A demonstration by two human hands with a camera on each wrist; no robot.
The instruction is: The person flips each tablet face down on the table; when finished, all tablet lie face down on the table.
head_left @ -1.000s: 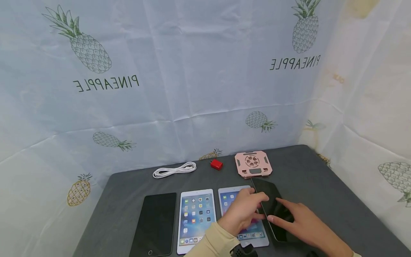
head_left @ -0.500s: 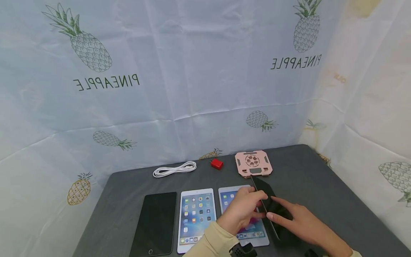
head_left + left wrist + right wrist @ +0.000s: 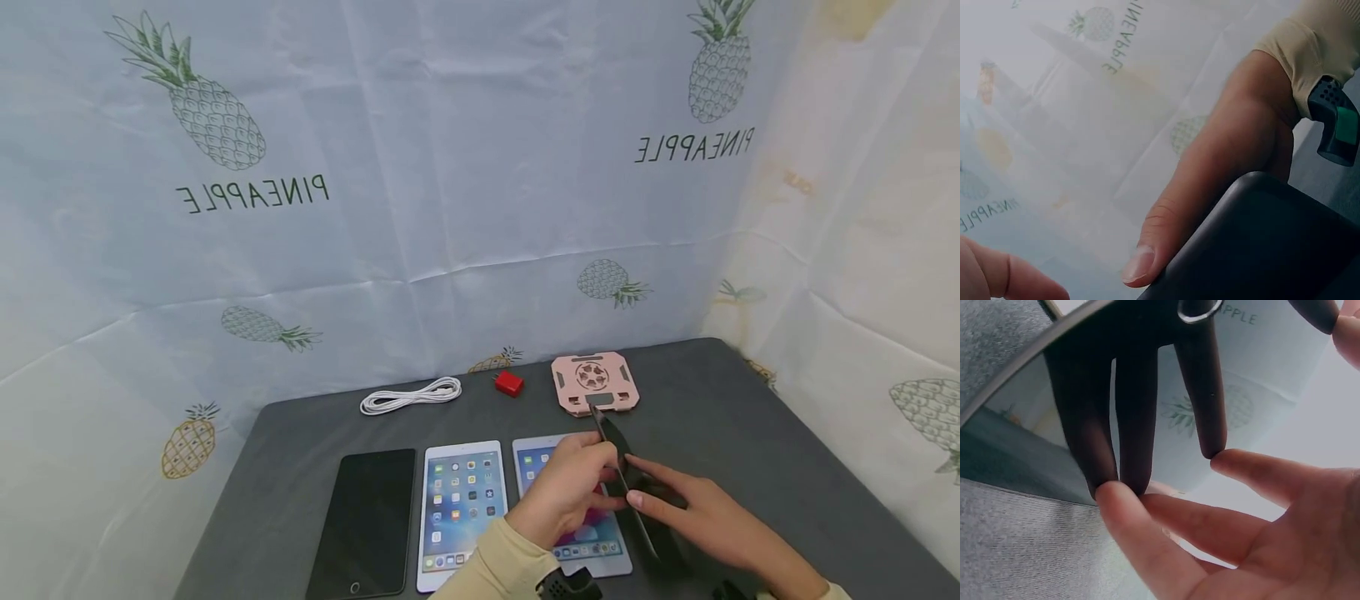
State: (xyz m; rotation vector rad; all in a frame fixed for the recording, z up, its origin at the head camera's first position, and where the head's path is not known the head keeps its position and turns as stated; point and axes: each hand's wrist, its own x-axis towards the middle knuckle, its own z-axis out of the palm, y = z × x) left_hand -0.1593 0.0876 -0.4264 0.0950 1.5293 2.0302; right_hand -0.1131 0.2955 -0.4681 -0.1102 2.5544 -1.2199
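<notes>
Left hand point(image 3: 566, 487) grips tilted black tablet point(image 3: 1260, 244) | right hand point(image 3: 697, 508), fingers nearly straight, touches its glass point(image 3: 1029, 431) | pink plate point(image 3: 577, 383) at its 11 o'clock

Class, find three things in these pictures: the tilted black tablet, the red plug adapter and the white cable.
Tilted black tablet point(image 3: 1260, 244): left wrist view, its broad flat side.
Red plug adapter point(image 3: 509, 384): head view, middle of its body.
White cable point(image 3: 411, 397): head view, middle of the bundle.

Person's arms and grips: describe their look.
The left grip and right grip are ungloved. The left sleeve is beige and creased; at its cuff is a dark device with small holes and a green patch. Only a sliver of the right sleeve, also beige, shows.
</notes>
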